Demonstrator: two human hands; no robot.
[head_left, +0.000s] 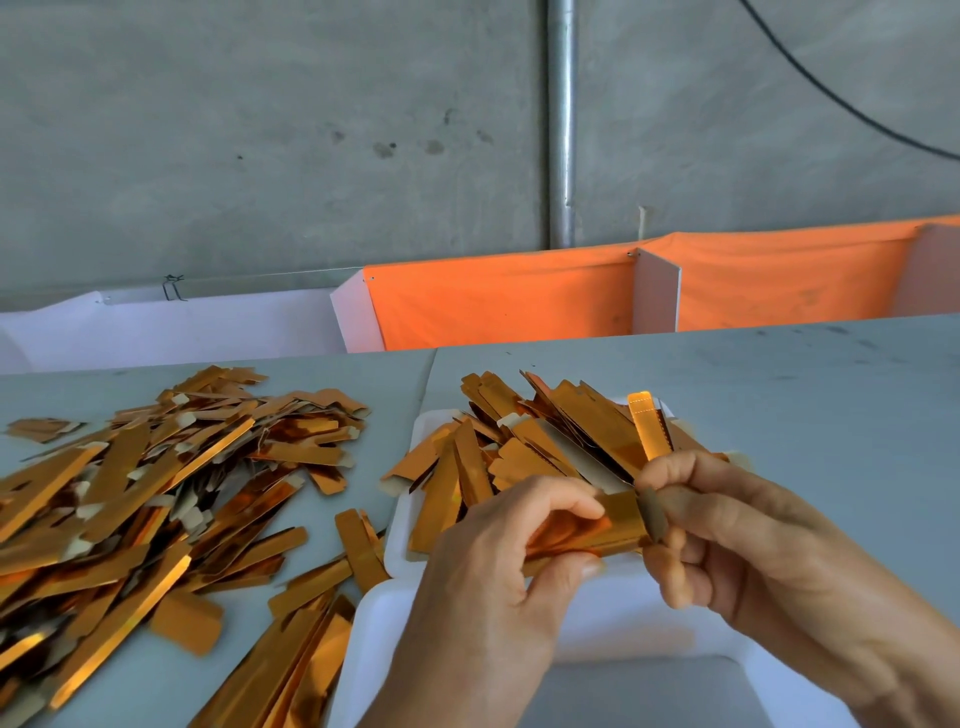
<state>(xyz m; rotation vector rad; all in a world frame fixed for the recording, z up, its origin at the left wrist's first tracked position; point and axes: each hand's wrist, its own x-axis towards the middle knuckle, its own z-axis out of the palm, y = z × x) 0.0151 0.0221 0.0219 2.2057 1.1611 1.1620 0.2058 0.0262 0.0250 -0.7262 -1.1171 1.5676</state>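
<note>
Gold-foil strip sits between both hands, low and right of centre, held above the near edge of a white tray. The left hand pinches it with the forefinger curled over the top edge and the thumb pressed beneath; the other fingers are folded behind the palm and out of sight. The right hand grips the strip's dull grey end flap between thumb and forefinger, its remaining fingers curled loosely below. Much of the strip is covered by the fingers, so its full length and outline are hard to make out. One bright upright strip rises just behind the right hand; whether that hand holds it or it stands in the tray cannot be told. The tray holds a jumble of similar gold pieces, partly screened by the hands. To the left a loose heap of strips spreads across the grey table and is cut off at the left and bottom edges. A second white container lies under the wrists, mostly hidden. Beyond the table hang an orange cloth, a metal pipe and a black cable.
</note>
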